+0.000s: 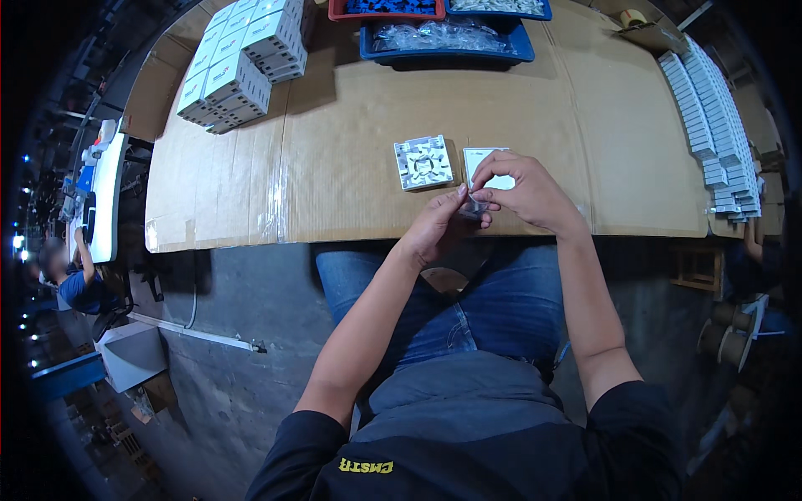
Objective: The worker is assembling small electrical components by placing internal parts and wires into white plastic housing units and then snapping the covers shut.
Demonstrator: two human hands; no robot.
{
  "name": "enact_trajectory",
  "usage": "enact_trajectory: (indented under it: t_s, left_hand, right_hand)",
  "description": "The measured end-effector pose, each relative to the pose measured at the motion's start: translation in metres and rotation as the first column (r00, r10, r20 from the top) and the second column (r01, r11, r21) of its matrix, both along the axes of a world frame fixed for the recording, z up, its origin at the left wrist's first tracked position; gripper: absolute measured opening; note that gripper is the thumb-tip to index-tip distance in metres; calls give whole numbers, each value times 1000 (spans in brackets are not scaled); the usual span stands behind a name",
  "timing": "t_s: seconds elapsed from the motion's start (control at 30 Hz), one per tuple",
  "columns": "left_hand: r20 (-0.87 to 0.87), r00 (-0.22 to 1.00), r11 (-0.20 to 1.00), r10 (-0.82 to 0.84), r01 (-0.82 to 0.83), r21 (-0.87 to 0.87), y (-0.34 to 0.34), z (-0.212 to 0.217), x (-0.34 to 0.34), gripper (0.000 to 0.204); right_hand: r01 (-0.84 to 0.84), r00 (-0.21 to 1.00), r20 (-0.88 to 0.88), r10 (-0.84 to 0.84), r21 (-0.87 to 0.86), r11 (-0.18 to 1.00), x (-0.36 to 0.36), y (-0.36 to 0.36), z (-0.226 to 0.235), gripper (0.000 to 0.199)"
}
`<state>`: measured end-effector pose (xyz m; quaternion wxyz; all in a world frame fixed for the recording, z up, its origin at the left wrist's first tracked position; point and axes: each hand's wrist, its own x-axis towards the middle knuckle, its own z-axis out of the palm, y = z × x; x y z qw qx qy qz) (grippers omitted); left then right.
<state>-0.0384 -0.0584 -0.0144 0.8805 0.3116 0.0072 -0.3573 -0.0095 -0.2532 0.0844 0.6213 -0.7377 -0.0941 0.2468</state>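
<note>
Small clear bag [473,206], pinched between both hands' fingers [461,194]

Three trays [447,52], two white plates [423,162]

So we've got a table [351,142] covered in flattened cardboard. On it: stacked white boxes [238,71] upper left, blue trays [447,43] and a red tray [386,10] top centre, rows of white parts [710,108] on the right, and a square white plastic base [423,162] plus a white cover plate [476,159] mid-frame.
</note>
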Motion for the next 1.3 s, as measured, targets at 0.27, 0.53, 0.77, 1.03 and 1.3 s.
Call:
enact_trajectory:
  t_s: [0.27,0.53,0.77,1.03,1.3]
  left_hand:
    - [-11,1000,997,-3,2,-74,2,-10,-1,44]
    - [24,1000,997,-15,17,-75,1,-10,1,42]
    - [-9,1000,999,-26,26,-30,2,1,0,44]
    - [29,999,998,-38,40,-38,5,-7,0,40]
    - [-55,998,1000,26,-26,-4,0,5,0,35]
  right_hand:
    - [-281,944,107,312,-231,931,11,-5,-1,25]
    - [-305,952,-80,295,-203,930,6,2,2,36]
    - [-353,935,-25,354,-181,918,7,1,-4,35]
    - [-330,943,-19,332,-162,930,8,2,-10,34]
    - [-227,974,-61,220,-170,959,4,4,3,30]
